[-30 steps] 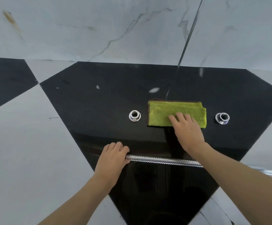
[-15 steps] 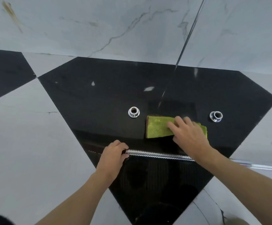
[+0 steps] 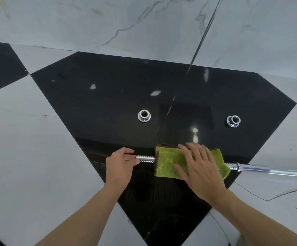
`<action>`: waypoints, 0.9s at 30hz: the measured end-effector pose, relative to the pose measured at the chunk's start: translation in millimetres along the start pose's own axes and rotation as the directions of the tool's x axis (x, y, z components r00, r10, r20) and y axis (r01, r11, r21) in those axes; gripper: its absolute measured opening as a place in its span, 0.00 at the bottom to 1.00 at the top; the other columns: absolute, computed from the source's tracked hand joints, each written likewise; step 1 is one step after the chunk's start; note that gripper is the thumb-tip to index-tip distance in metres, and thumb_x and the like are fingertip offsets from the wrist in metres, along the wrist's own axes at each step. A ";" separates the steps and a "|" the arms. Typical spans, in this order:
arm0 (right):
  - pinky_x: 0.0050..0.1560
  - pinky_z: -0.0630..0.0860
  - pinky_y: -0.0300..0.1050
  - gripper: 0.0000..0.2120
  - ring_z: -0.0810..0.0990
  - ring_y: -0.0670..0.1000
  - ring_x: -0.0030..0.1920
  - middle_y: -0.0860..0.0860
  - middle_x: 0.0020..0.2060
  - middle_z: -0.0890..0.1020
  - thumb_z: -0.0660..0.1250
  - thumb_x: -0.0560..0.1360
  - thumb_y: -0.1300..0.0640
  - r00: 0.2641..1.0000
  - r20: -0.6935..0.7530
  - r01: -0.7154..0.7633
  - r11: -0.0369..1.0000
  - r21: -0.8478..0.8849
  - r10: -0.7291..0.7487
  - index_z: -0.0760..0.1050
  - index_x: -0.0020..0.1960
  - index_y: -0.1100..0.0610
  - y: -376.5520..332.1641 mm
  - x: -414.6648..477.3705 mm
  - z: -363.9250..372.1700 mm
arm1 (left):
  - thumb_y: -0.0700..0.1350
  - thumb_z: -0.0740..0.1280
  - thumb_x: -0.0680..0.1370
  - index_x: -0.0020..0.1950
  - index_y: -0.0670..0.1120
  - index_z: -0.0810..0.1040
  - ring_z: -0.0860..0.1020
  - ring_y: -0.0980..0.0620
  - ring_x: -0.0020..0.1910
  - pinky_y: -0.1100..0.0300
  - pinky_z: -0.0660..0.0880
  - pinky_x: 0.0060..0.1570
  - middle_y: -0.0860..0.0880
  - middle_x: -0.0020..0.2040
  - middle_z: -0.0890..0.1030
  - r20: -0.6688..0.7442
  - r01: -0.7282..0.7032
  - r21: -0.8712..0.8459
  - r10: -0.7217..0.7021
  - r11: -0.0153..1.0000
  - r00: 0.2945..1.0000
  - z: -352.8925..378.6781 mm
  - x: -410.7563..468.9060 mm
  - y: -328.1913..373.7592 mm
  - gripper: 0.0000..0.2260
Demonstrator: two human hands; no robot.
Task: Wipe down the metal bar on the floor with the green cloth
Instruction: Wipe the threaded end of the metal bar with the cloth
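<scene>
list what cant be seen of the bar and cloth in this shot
Head view:
- The threaded silver metal bar: its middle is hidden under the folded green fluffy cloth, and its left end is hidden inside the left hand.
- The bar's smooth right part: blurred and cut off by the frame's right edge.
- The cloth's centre: covered by the right hand.

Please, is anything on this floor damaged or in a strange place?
Yes. The white tile at the lower right has thin dark crack lines near the metal bar. Two chrome fittings stand alone on the black tile, apart from the bar.
</scene>
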State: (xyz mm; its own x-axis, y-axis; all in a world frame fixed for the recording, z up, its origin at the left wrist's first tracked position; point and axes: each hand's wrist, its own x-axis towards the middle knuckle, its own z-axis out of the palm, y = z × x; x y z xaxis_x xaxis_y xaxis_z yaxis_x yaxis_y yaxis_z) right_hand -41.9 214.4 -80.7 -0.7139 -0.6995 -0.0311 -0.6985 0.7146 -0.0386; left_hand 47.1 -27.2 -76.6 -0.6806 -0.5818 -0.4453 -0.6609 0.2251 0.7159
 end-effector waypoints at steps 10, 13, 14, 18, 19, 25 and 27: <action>0.50 0.75 0.56 0.21 0.76 0.56 0.47 0.54 0.47 0.77 0.50 0.85 0.47 0.994 -0.061 -0.090 0.994 -0.064 0.086 0.76 0.60 0.58 -35.1 38.9 32.9 | 0.55 0.54 0.84 0.61 0.52 0.79 0.78 0.63 0.52 0.70 0.66 0.53 0.53 0.52 0.85 -0.008 0.156 -0.360 -0.171 0.920 0.985 2.9 -17.0 8.7 0.17; 0.50 0.74 0.56 0.19 0.75 0.56 0.46 0.55 0.47 0.76 0.50 0.84 0.47 0.996 -0.061 -0.067 0.996 -0.057 0.063 0.74 0.57 0.57 -50.1 51.0 30.7 | 0.56 0.50 0.85 0.66 0.54 0.75 0.74 0.58 0.62 0.59 0.60 0.63 0.52 0.55 0.85 0.014 0.194 -0.450 -0.211 0.872 0.977 4.0 -16.0 11.9 0.18; 0.50 0.73 0.57 0.18 0.74 0.57 0.46 0.55 0.47 0.75 0.50 0.84 0.47 0.997 -0.049 -0.063 0.997 -0.052 0.060 0.74 0.56 0.57 -55.1 55.9 29.2 | 0.55 0.50 0.85 0.66 0.55 0.75 0.74 0.60 0.60 0.61 0.59 0.62 0.52 0.55 0.85 0.016 0.195 -0.465 -0.212 0.864 0.977 5.1 -15.8 13.1 0.17; 0.57 0.74 0.61 0.18 0.76 0.59 0.51 0.56 0.49 0.77 0.51 0.82 0.45 0.996 0.000 -0.084 0.996 -0.013 0.084 0.73 0.54 0.57 -60.8 67.7 26.4 | 0.54 0.50 0.85 0.66 0.54 0.73 0.74 0.65 0.50 0.74 0.63 0.42 0.52 0.56 0.82 0.008 0.157 -0.402 -0.168 0.902 0.986 6.7 -15.6 19.2 0.16; 0.55 0.75 0.60 0.19 0.76 0.59 0.51 0.55 0.48 0.77 0.52 0.81 0.43 0.995 0.008 -0.100 0.995 0.004 0.100 0.73 0.53 0.56 -58.3 68.2 25.6 | 0.53 0.51 0.85 0.66 0.53 0.73 0.74 0.65 0.50 0.75 0.64 0.40 0.52 0.56 0.82 0.011 0.154 -0.390 -0.163 0.908 0.987 6.6 -15.4 19.8 0.16; 0.47 0.75 0.54 0.30 0.75 0.54 0.41 0.51 0.41 0.76 0.51 0.76 0.29 0.989 0.062 -0.135 0.991 0.013 0.134 0.73 0.54 0.54 -33.1 63.6 17.7 | 0.50 0.52 0.85 0.67 0.50 0.74 0.75 0.69 0.49 0.82 0.63 0.39 0.50 0.56 0.84 0.013 0.149 -0.350 -0.154 0.925 0.988 2.9 -19.3 20.4 0.16; 0.46 0.77 0.52 0.33 0.76 0.52 0.40 0.49 0.41 0.75 0.46 0.77 0.27 0.985 0.126 -0.120 0.992 -0.025 0.122 0.75 0.49 0.54 -19.0 60.0 17.0 | 0.50 0.52 0.85 0.67 0.50 0.75 0.76 0.66 0.52 0.78 0.64 0.41 0.51 0.58 0.83 0.019 0.157 -0.365 -0.162 0.918 0.987 2.5 -21.9 20.5 0.16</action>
State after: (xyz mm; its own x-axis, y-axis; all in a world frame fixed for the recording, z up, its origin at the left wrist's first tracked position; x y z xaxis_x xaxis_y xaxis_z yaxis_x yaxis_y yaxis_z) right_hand -70.7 158.7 -98.8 -0.7821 -0.6021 -0.1608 -0.6087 0.7933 -0.0100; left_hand 47.6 -7.9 -53.4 -0.5708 -0.5953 -0.5655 -0.5982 -0.1701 0.7830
